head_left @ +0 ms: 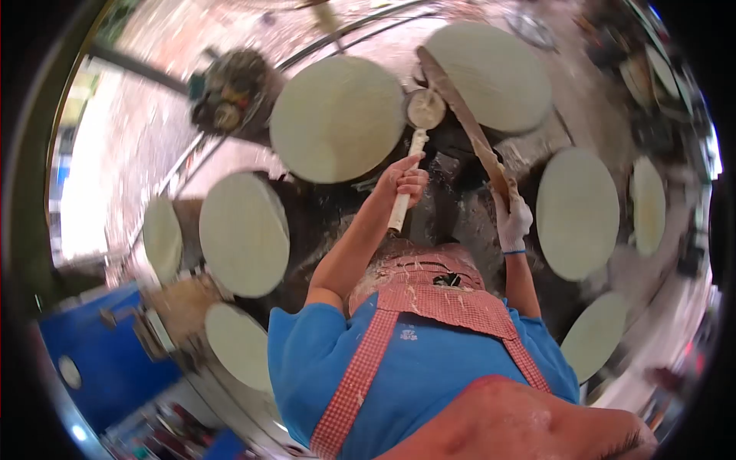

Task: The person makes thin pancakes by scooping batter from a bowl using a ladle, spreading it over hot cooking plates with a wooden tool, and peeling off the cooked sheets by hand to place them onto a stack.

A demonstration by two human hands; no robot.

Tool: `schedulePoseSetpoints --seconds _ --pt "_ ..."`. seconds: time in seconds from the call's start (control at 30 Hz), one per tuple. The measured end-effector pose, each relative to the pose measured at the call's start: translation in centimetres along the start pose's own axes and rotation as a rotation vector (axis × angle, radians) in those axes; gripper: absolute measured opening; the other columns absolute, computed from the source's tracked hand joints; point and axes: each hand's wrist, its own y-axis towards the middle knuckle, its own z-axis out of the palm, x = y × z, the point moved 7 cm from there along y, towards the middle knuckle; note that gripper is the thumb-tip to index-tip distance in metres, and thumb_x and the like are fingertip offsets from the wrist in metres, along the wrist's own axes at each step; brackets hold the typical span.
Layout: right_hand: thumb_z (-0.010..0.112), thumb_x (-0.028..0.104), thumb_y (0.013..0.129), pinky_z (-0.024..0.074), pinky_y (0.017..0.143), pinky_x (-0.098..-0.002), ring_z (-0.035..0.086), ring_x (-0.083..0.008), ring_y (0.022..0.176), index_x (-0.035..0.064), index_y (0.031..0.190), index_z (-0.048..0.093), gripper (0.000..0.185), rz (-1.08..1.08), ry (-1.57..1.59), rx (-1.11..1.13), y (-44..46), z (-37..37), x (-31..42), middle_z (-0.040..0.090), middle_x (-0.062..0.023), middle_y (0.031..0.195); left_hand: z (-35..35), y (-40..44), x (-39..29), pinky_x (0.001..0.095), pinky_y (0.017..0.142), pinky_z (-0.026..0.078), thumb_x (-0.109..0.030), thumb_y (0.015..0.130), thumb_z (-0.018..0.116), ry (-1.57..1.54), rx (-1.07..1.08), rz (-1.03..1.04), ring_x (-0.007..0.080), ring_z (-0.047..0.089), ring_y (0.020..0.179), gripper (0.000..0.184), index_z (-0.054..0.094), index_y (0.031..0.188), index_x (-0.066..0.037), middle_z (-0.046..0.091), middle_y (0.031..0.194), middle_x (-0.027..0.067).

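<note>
Evidently, the ladle point(426, 111) is in the left hand point(406, 182), its round cup lying in view between the two large pale discs point(337, 119) point(491, 77) at the far side, with a whitish substance in or on it. Fingers wrap the pale handle partway along, so the cup sits well out from the grip; it looks rigid and likely nose-heavy when loaded, and a firm hold on the straight shaft should keep it from rolling. The smears along that shaft could make it slippery. Close by, the right hand point(512, 218), in a white glove, grips the near end of a long brown scraper point(460, 111), whose far end overlaps the right-hand large disc. It seems thin, stiff and fairly light, though its length would tend to twist it; the near end is the sensible place to hold. Farther out, smaller-looking discs point(244, 234) point(578, 214) curve round both sides; their pale surfaces look soft and easily marked. Nearest the body, the red checked apron point(445, 303) carries whitish splashes.
</note>
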Motion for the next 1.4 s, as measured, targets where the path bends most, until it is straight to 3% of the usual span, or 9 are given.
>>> schedulePoseSetpoints --seconds 0.13,0.2,0.27,0.43,0.63,0.77,0.87,1.13,1.4 --pt "0.057 0.027 0.081 0.0453 0.076 -0.0338 0.061 -0.0288 0.086 0.0061 0.108 0.059 0.034 0.395 0.325 0.425 0.7 3.3 -1.0 0.062 -0.0161 0.098 -1.6 -3.5 1.7 0.0158 0.028 0.025 -0.019 0.086 0.053 -0.031 0.258 0.021 0.0023 0.029 0.037 0.031 0.040 0.113 -0.022 0.030 0.054 -0.0042" --pt "0.057 0.030 0.082 0.0450 0.075 -0.0346 0.061 -0.0271 0.082 0.0021 0.103 0.061 0.036 0.386 0.251 0.570 1.5 4.3 -0.6 0.063 -0.0151 0.095 -3.4 -8.1 2.9 0.0162 0.028 0.025 -0.021 0.085 0.054 0.495 -0.030 0.470 0.0032 0.029 0.037 0.038 0.038 0.119 -0.028 0.033 0.054 -0.0037" --pt "0.057 0.028 0.082 0.0451 0.069 -0.0343 0.059 -0.0251 0.073 -0.0002 0.099 0.061 0.033 0.146 0.369 0.498 2.0 7.4 -1.0 0.064 -0.0137 0.078 -6.6 -12.1 4.9 0.0164 0.028 0.024 -0.020 0.086 0.053 0.455 -0.049 0.633 0.0031 0.028 0.037 0.039 0.036 0.121 -0.027 0.032 0.055 -0.0037" --pt "0.058 0.027 0.082 0.0426 0.064 -0.0285 0.057 -0.0171 0.069 -0.0007 0.098 0.061 0.032 0.163 0.462 1.050 1.6 10.9 8.7 0.063 -0.0119 0.077 -17.8 -17.3 11.0 0.0166 0.029 0.022 -0.017 0.085 0.054 0.022 -0.314 0.762 0.0029 0.027 0.038 0.036 0.037 0.115 -0.026 0.031 0.055 -0.0033" --pt "0.054 0.039 0.080 0.0449 0.069 -0.0353 0.060 -0.0311 0.080 0.0051 0.100 0.061 0.040 -0.277 0.434 0.974 -2.8 12.4 15.2 0.062 -0.0182 0.085 -27.8 -24.5 20.0 0.0179 0.029 0.023 -0.017 0.087 0.051 -0.468 -0.224 0.927 0.0050 0.027 0.038 0.010 0.040 0.087 -0.019 0.029 0.054 -0.0022" --pt "0.058 0.036 0.078 0.0465 0.062 -0.0387 0.060 -0.0313 0.072 0.0092 0.098 0.061 0.033 -0.533 0.287 0.832 -7.0 7.3 18.4 0.062 -0.0155 0.078 -30.4 -28.9 23.2 0.0202 0.029 0.025 -0.027 0.090 0.044 -0.668 -0.045 0.925 0.0075 0.027 0.036 0.032 0.036 0.066 -0.008 0.029 0.053 -0.0003" --pt "0.060 0.033 0.076 0.0472 0.059 -0.0370 0.061 -0.0284 0.068 0.0113 0.095 0.062 0.029 -0.674 0.325 0.803 -9.7 6.1 20.3 0.063 -0.0130 0.077 -31.6 -31.4 24.1 0.0183 0.029 0.026 -0.014 0.089 0.048 -0.691 0.067 0.961 0.0079 0.030 0.037 0.013 0.041 0.097 -0.023 0.032 0.054 0.0007" --pt "0.061 0.040 0.073 0.0484 0.063 -0.0377 0.061 -0.0276 0.068 0.0115 0.097 0.060 0.037 -0.874 0.285 0.910 -13.2 10.1 29.2 0.063 -0.0110 0.076 -31.8 -32.8 23.7 0.0200 0.030 0.026 -0.020 0.091 0.042 -0.721 0.227 0.949 0.0077 0.030 0.037 0.011 0.045 0.085 -0.012 0.033 0.053 0.0008" --pt "0.069 0.034 0.064 0.0465 0.058 -0.0390 0.060 -0.0242 0.067 0.0146 0.099 0.051 0.045 -1.482 0.330 0.713 -18.4 14.3 46.9 0.054 -0.0071 0.081 -30.7 -29.6 25.0 0.0186 0.033 0.030 -0.024 0.091 0.041 -0.820 0.229 1.000 0.0078 0.031 0.038 0.027 0.042 0.070 -0.007 0.032 0.051 0.0005"
